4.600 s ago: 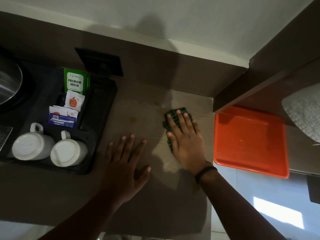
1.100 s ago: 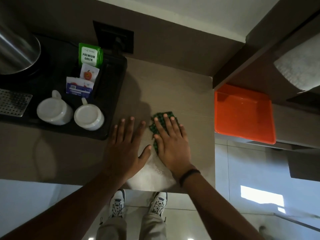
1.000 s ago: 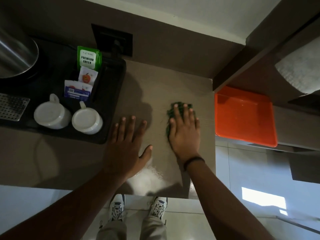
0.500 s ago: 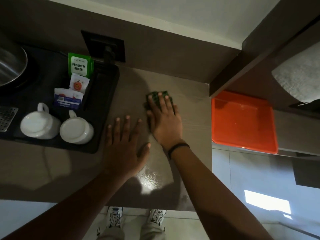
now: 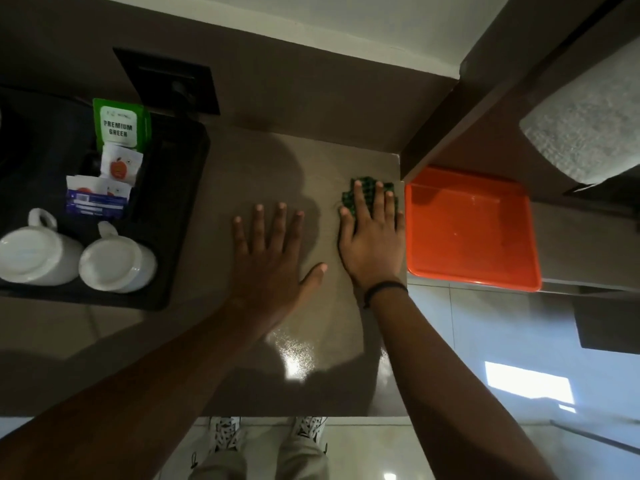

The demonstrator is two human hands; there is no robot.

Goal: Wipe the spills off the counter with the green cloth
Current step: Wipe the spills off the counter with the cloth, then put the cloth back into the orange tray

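Observation:
The green checked cloth [image 5: 367,191] lies flat on the brown counter [image 5: 277,168] near its right edge. My right hand [image 5: 372,242] presses down on it with fingers spread, so only the cloth's far end shows beyond the fingertips. My left hand [image 5: 273,251] rests flat on the counter to the left of it, palm down, fingers apart, holding nothing. No spill stands out on the counter; a glossy patch [image 5: 294,355] shines near the front edge.
A black tray [image 5: 176,188] at the left holds two upturned white cups [image 5: 116,259] and tea sachets [image 5: 119,124]. An orange tray [image 5: 471,230] sits lower, just right of the counter edge. A wall socket plate [image 5: 166,77] is behind. My shoes [image 5: 266,438] show below.
My right hand has slid the cloth from the middle back of the counter to the right edge, beside the orange tray. The left hand has stayed planted.

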